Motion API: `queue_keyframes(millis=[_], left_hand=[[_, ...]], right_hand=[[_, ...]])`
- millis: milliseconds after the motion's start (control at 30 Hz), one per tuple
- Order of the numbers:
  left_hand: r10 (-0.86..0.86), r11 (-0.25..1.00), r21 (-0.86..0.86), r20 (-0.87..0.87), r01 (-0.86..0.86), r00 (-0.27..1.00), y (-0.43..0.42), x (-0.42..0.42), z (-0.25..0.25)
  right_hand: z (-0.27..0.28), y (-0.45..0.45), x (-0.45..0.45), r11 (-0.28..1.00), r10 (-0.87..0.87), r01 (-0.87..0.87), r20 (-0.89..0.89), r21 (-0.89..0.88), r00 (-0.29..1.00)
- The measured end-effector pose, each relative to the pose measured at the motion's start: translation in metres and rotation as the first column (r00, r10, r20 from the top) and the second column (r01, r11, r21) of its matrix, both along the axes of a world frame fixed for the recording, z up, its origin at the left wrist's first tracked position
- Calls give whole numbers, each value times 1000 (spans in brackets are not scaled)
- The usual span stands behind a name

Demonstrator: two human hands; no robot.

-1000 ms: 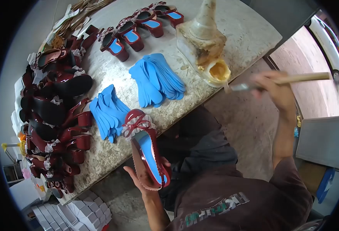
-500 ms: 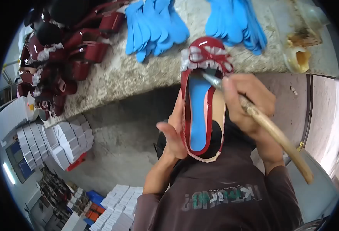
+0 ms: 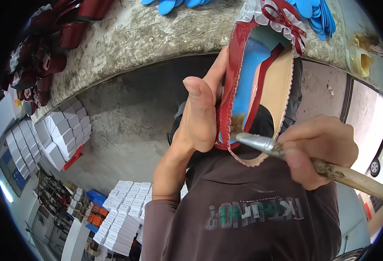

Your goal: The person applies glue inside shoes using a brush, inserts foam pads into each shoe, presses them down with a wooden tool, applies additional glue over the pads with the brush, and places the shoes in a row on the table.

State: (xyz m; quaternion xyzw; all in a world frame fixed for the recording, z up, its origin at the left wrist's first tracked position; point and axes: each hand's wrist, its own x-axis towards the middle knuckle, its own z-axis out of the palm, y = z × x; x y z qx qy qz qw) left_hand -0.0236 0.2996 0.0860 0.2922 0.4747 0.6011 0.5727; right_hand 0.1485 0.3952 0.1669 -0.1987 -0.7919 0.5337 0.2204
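Two hands (image 3: pixel 199 124), one brush (image 3: pixel 330 170) — one held shoe (image 3: pixel 262 82)

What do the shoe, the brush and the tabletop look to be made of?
Shoe upper: glossy red, likely patent leather or a synthetic, judging by its shine.
Brush handle: probably wood, pale tan and stained; its ferrule apparently metal, silvery and shiny.
Tabletop: possibly stone or concrete, grey and mottled.

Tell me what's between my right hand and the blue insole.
The brush: its metal ferrule and bristles reach from your right hand to the blue insole near the heel, in the head view.
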Motion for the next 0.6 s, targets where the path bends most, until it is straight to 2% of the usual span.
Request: queue_keyframes(millis=[100,167,233,267,333,367,400,467,500,533,567,600], left_hand=[[-12,1000,10,80,11,997,-2,1,-1],[-17,1000,28,112,14,994,0,5,-1],[65,998,5,171,-67,983,0,10,-1],[70,997,12,129,-72,989,2,11,-1],[52,998,34,35,-53,998,3,12,2],[36,999,33,-14,-35,999,3,13,3],[20,999,31,-64,-18,998,2,13,3],[-2,1000,-12,-188,0,982,-2,17,4],[-11,1000,-24,-226,6,974,-2,18,5],[-21,999,-36,-264,12,964,-2,19,6],[-32,999,-49,-300,18,953,-2,20,7],[-15,999,-51,-290,0,957,-2,20,5]], right_hand=[[-1,21,-1,977,191,-190,1,95,982],[-4,33,2,968,249,-249,-76,4,966],[-4,42,5,962,261,-268,-121,-51,958],[-2,43,5,980,171,-165,-49,114,984],[-13,42,-1,948,-48,51,-16,314,999],[-18,41,-4,903,-165,154,-5,401,986],[-28,36,-8,829,-233,229,-57,510,971],[-44,27,-8,715,-329,330,-119,617,937],[-47,21,-8,693,-363,356,-123,627,924],[-46,18,-9,742,-343,382,-178,551,922],[-36,15,-5,732,-355,397,-188,553,916],[-20,12,1,863,-417,423,-85,276,905]])
